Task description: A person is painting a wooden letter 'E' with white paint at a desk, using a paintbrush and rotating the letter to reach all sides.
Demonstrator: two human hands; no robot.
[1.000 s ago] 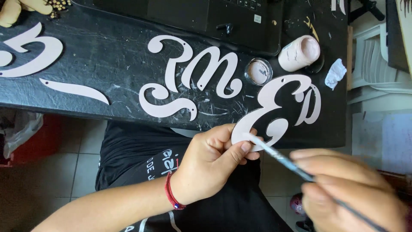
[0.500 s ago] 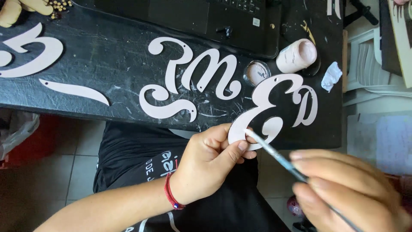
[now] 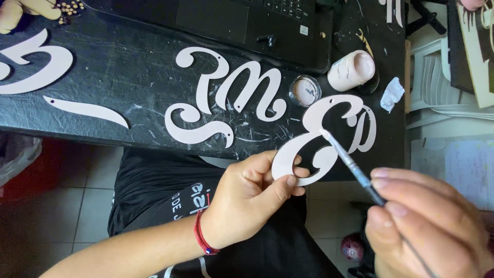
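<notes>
Pale letter cutout (image 3: 329,135) in left hand (image 3: 252,198)

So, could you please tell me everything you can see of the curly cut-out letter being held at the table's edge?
The cut-out letter is a flat, thin, pale pinkish-white piece, like painted board, shaped in looping script with open curls and small holes near its upper tips. It lies partly on the black table, its lower curl overhanging the near edge. The left hand pinches that lower curl between thumb and fingers. The brush in the right hand touches its middle with the tip.
</notes>
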